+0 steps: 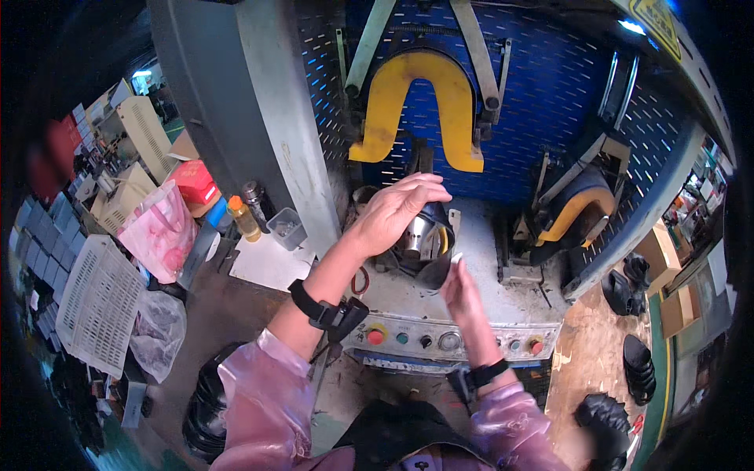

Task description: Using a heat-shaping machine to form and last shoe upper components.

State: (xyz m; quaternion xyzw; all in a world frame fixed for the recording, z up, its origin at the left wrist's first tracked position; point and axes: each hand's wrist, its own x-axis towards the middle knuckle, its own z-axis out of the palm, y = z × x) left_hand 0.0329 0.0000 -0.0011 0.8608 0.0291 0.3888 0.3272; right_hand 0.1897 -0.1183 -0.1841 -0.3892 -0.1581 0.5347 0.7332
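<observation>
The curved piece (434, 275) is black, the metal form (413, 239) silver, the desk (510, 302) pale grey with dark smudges. The sleeves (263, 392) are pink, the U-shaped pad (420, 64) yellow, the slotted panel (542, 86) blue.

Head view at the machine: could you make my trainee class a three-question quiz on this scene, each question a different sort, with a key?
1. Multiple choice. What are the left hand and right hand both at?
A) the white crate
B) the dark piece next to the shiny metal form
C) the pink bag
2. True or false. The large U-shaped part above the hands is green.
3. Fill in the blank. The orange-capped bottle stands to the ____ of both hands.

Key: 1. B; 2. False, it is yellow; 3. left.
</observation>
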